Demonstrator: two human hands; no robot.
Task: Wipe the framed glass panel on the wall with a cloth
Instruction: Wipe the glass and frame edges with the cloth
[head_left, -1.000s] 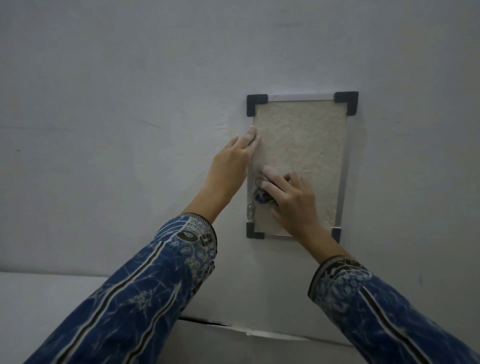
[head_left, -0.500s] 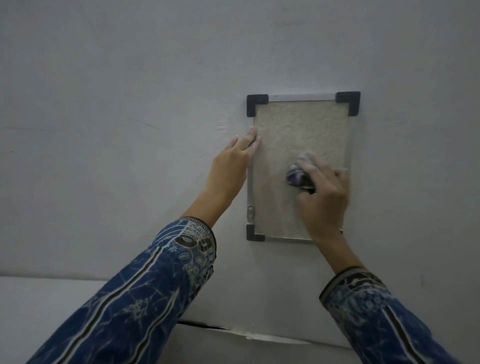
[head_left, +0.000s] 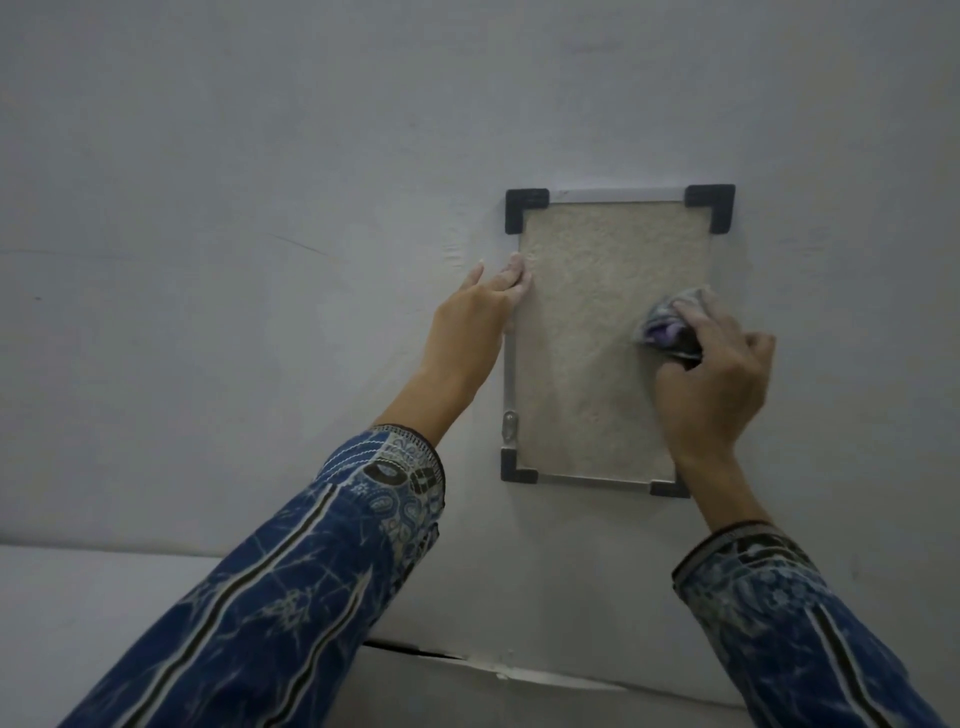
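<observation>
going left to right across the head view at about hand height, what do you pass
left hand → left rail of the frame → glass panel → cloth → right hand, gripping the bunched cloth at the panel's right edge

We see a pale grey wall (head_left: 260, 208) carrying a framed glass panel (head_left: 587, 364), mounted flat and upright, its long sides vertical. Black corner pieces (head_left: 524, 205) cap its metal frame, and a small metal fitting (head_left: 510, 427) sits on the left rail near the bottom. We note that the left hand (head_left: 478, 317) rests flat against the wall at the panel's left edge. A crack (head_left: 415, 652) runs along the wall's base.
</observation>
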